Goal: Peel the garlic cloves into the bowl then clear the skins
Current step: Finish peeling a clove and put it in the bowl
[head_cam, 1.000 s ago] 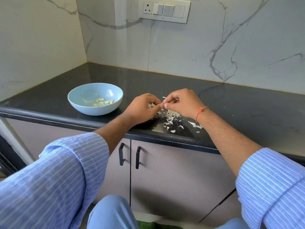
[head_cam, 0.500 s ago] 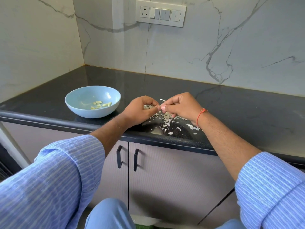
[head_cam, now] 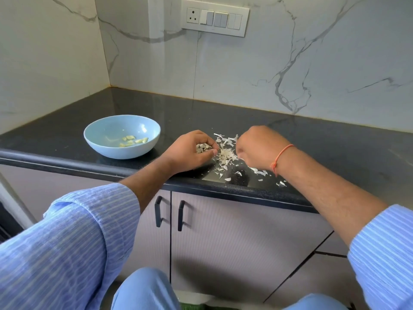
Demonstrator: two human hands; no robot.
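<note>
A light blue bowl [head_cam: 100, 139] stands on the black counter at the left, with several peeled garlic cloves [head_cam: 133, 140] in it. My left hand [head_cam: 190, 153] rests at the counter's front edge, its fingers curled round a clump of garlic with papery skin [head_cam: 203, 147]. My right hand [head_cam: 257, 148] is just to the right, blurred, knuckles up and fingers curled down over the heap of white garlic skins [head_cam: 225, 154]. Whether its fingertips pinch a bit of skin is unclear.
Loose skin flakes [head_cam: 259, 172] lie scattered toward the counter's front edge [head_cam: 245, 191]. Marble walls close the corner at the left and back, with a switch panel [head_cam: 214, 17] above. Cabinet doors with black handles [head_cam: 169, 214] are below.
My right hand has pulled away from the left hand, to the right and down over the skins. The left hand keeps its hold on the garlic. The camera has shifted closer.
</note>
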